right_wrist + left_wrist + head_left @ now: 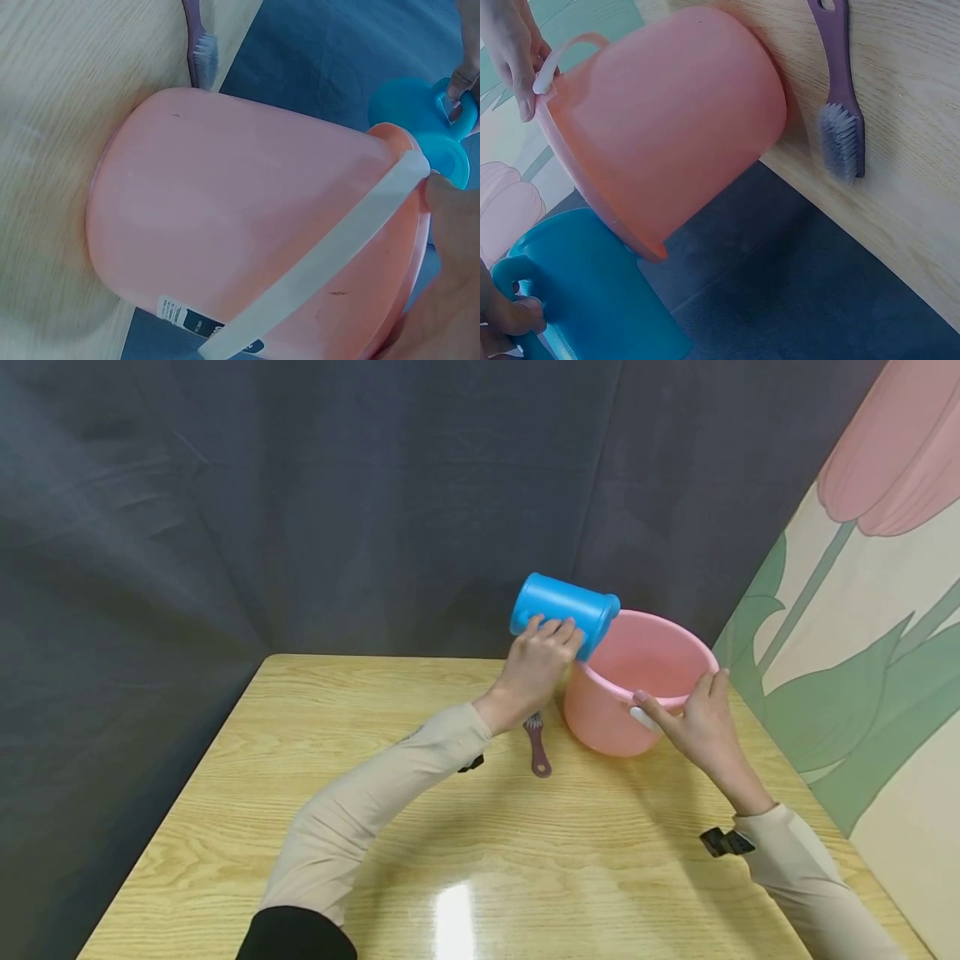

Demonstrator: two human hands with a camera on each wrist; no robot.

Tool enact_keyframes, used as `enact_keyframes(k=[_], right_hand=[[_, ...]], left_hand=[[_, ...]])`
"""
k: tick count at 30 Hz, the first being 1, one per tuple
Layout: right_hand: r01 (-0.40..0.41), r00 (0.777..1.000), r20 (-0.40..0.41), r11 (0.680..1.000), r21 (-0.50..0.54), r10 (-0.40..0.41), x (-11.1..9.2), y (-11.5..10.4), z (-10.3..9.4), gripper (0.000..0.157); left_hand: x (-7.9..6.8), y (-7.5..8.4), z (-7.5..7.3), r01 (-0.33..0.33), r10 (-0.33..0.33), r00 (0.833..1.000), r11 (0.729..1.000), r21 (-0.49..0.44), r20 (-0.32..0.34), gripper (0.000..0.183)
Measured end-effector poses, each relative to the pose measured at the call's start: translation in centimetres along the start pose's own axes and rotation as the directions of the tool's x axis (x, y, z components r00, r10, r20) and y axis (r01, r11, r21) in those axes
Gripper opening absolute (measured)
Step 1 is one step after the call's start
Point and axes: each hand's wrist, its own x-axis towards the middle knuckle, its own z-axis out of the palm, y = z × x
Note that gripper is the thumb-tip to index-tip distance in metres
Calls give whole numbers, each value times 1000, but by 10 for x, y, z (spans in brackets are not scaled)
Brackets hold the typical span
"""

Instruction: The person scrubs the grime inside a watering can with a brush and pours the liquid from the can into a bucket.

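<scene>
A blue plastic pitcher (564, 610) is tipped to the right, its mouth over the left rim of a pink bucket (611, 718). By the handle my left hand (536, 664) grips it; the left wrist view shows the thumb against the pitcher handle (510, 274). My right hand (701, 722) holds the bucket's near right rim, thumb and fingers on it beside the white handle's end. The white bucket handle (322, 259) hangs down the side in the right wrist view. What is inside the pitcher is hidden.
A purple scrubbing brush (538, 747) lies on the wooden table (337, 760), left of the bucket, with grey bristles (840, 142). Behind the table hangs a dark curtain (375, 510). A wall with painted tulips (825, 693) borders the right side.
</scene>
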Motion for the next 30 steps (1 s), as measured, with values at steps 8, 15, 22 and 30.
enact_keyframes(k=[8, 15, 22, 30], right_hand=[[3, 1000, -2, 1000, -10, -3, 1, -1, 1, 117], [9, 1000, -28, 1000, 5, -9, 2, 0, 2, 116], [-34, 999, -6, 999, -5, 34, -1, 1, 1, 118], [-33, 999, -8, 999, -2, 33, -2, -1, 2, 118]], left_hand=[[2, 4, 3, -4, 7, 998, 999, 45, -65, 19], [4, 7, 4, -12, 20, 996, 995, 96, -88, 18], [4, 12, 6, -20, 38, 992, 989, 144, -119, 16], [4, 14, 9, -27, 60, 986, 979, 203, -157, 16]])
